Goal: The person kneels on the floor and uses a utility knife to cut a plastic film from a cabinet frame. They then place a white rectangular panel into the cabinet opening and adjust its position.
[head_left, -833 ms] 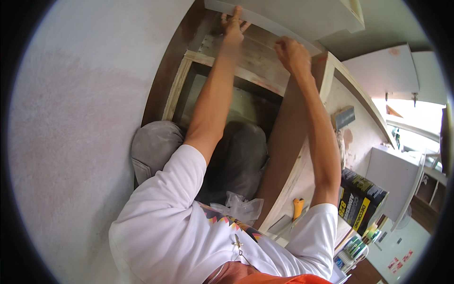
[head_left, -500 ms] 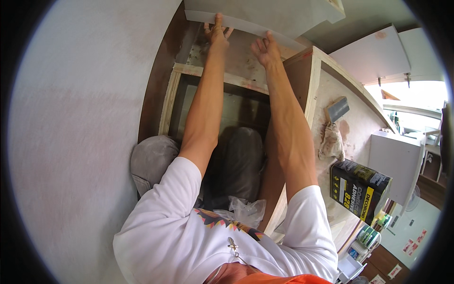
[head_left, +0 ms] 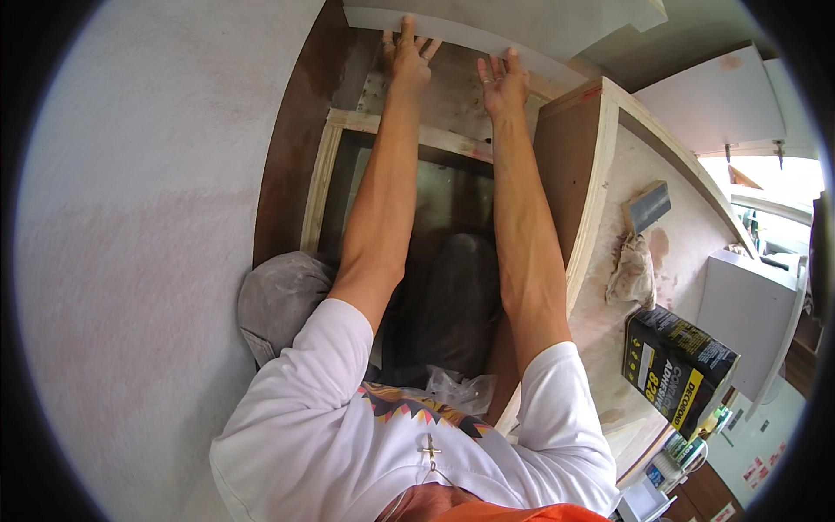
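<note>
A long pale strip (head_left: 465,33) runs along the lower edge of a light panel (head_left: 531,22) at the far end of a wooden frame. My left hand (head_left: 407,63) reaches up to it, thumb lying against the strip and fingers spread just below the edge. A little to the right, my right hand (head_left: 505,84) also has its thumb on the strip, its fingers stretched apart beneath. Whether any fingertips go behind the edge cannot be made out. Below my hands lies the unfinished wooden cabinet frame (head_left: 444,141), with my knees in front of its opening.
A pale wall (head_left: 148,217) stands close on my left. At right, a wooden cabinet side (head_left: 570,165) borders a board carrying a sanding block (head_left: 648,207), a crumpled cloth (head_left: 631,271) and a black-and-yellow adhesive can (head_left: 678,365). A clear plastic bag (head_left: 457,390) lies near my lap.
My right hand has shifted slightly right along the strip, and its curled fingers have straightened and spread. My left thumb stays on the strip. The view has turned a little.
</note>
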